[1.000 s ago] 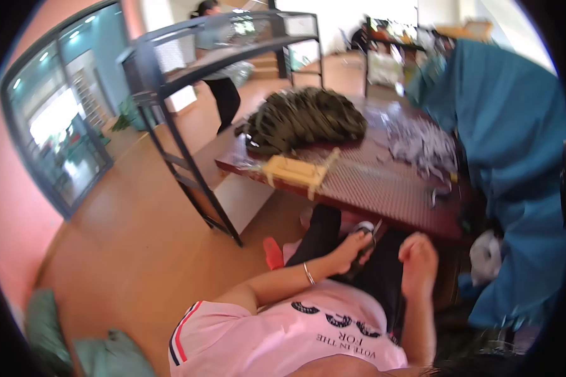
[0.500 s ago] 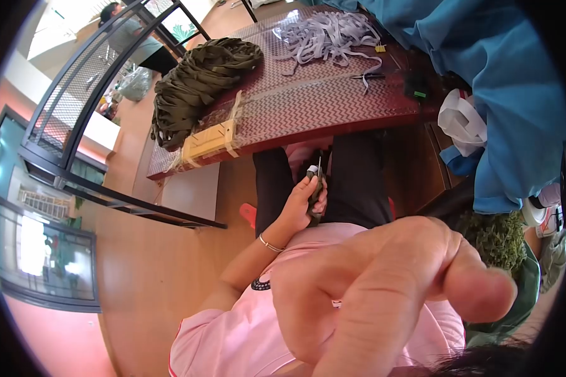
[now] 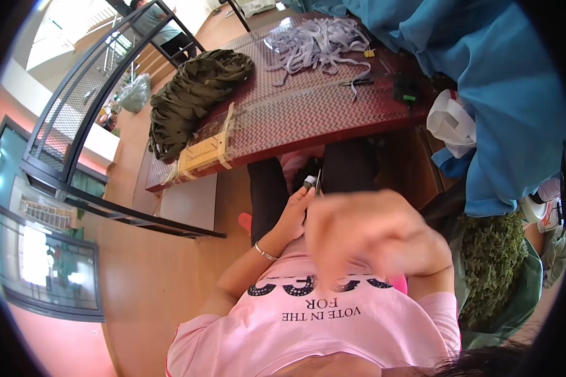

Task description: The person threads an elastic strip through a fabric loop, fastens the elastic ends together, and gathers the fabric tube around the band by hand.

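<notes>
My left hand [image 3: 294, 212], with a bracelet at its wrist, is closed low over my lap. It holds a dark-handled tool with a thin metal tip [image 3: 319, 180], mostly hidden by my fingers and my other hand. My right hand [image 3: 371, 232] is raised in front of my pink shirt, close to the camera. Motion blur smears its fingers, and whether anything is in them cannot be made out. Beyond my knees, an olive bundle of strips [image 3: 192, 97] and a loose pile of pale straps [image 3: 324, 44] lie on the table.
The dark red table [image 3: 283, 119] has a yellow wooden piece [image 3: 202, 154] taped at its edge. A black metal rack [image 3: 69, 138] stands left. Blue cloth [image 3: 506, 94], a white bag [image 3: 451, 122] and a sack of green bits [image 3: 493, 264] are at right. Another person stands far back.
The view has swung down and rightward since the first frame. My right hand rose toward the camera, then moved back over my shirt. My left hand has kept the tool.
</notes>
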The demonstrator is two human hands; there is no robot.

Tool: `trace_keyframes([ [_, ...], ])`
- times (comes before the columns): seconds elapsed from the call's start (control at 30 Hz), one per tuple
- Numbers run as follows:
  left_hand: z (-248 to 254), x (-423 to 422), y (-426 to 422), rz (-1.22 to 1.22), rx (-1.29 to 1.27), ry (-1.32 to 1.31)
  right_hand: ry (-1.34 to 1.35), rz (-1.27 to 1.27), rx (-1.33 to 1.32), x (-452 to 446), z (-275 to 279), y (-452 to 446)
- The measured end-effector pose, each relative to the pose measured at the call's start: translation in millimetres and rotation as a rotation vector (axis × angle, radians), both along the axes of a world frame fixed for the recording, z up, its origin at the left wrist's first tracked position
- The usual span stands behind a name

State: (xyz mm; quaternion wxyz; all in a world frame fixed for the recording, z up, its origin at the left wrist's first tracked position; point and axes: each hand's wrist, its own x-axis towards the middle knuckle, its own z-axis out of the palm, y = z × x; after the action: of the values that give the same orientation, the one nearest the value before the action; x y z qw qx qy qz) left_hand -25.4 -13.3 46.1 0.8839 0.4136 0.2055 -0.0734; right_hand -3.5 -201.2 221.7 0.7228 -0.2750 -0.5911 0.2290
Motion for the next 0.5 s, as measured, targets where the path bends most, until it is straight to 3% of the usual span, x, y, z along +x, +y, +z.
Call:
trace_keyframes([
  [0.03,0.9,1.1,-7.0,0.021,0.179,-0.076,-0.097,-0.199,-0.116,11.4,-8.0,-1.0],
  [0.1,-4.8,-4.8,9.4,-0.24,0.303,-0.244,0.354,-0.3,-0.457,20.8,-48.5,13.4],
  [0.23,-1.3,-2.8,4.0,-0.35,0.535,-0.345,0.113,-0.831,-0.553,57.5,-134.7,23.1],
  [0.5,-1.1,4.1,-2.8,-0.446,0.593,-0.387,0.352,-0.587,-0.576,48.6,-175.2,8.1],
])
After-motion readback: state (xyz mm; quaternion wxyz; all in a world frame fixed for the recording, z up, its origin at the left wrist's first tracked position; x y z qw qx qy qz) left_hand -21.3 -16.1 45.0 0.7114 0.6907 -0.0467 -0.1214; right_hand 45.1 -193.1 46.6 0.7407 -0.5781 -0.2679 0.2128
